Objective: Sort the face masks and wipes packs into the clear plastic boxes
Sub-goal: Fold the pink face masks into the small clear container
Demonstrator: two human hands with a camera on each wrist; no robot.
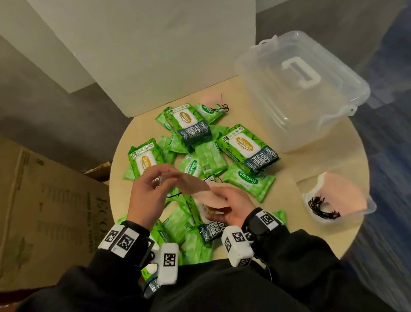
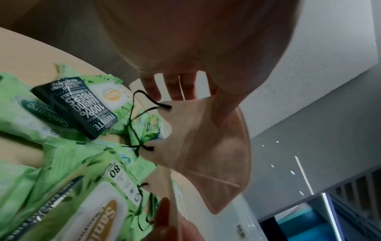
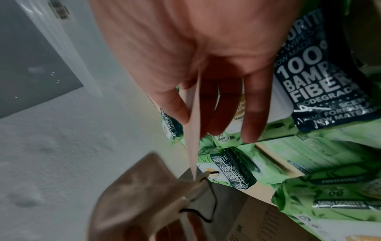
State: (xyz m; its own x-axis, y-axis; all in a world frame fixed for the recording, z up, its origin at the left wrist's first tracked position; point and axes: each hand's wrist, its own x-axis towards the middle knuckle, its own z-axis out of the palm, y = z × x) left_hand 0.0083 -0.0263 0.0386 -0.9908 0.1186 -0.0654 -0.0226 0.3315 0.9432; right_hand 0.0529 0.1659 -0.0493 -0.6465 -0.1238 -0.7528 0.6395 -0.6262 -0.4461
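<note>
Over the middle of the round table, my left hand (image 1: pixel 165 177) pinches a beige face mask (image 1: pixel 192 185) with black ear loops. In the left wrist view the thumb and fingers of the left hand (image 2: pixel 198 107) hold this mask (image 2: pixel 208 143) by its top edge. My right hand (image 1: pixel 220 202) pinches a second flat beige mask (image 1: pixel 210 198). That mask (image 3: pixel 192 130) shows edge-on in the right wrist view, between the thumb and fingers of the right hand (image 3: pixel 195 120). Several green wipes packs (image 1: pixel 247 147) lie scattered below. Another mask (image 1: pixel 210 99) lies at the table's far edge.
A large clear box (image 1: pixel 301 94) with a closed lid and white handle stands at the back right. A small open clear box (image 1: pixel 369 207) at the right edge holds beige masks (image 1: pixel 343 192). A cardboard box (image 1: pixel 34 203) stands left of the table (image 1: pixel 322 171).
</note>
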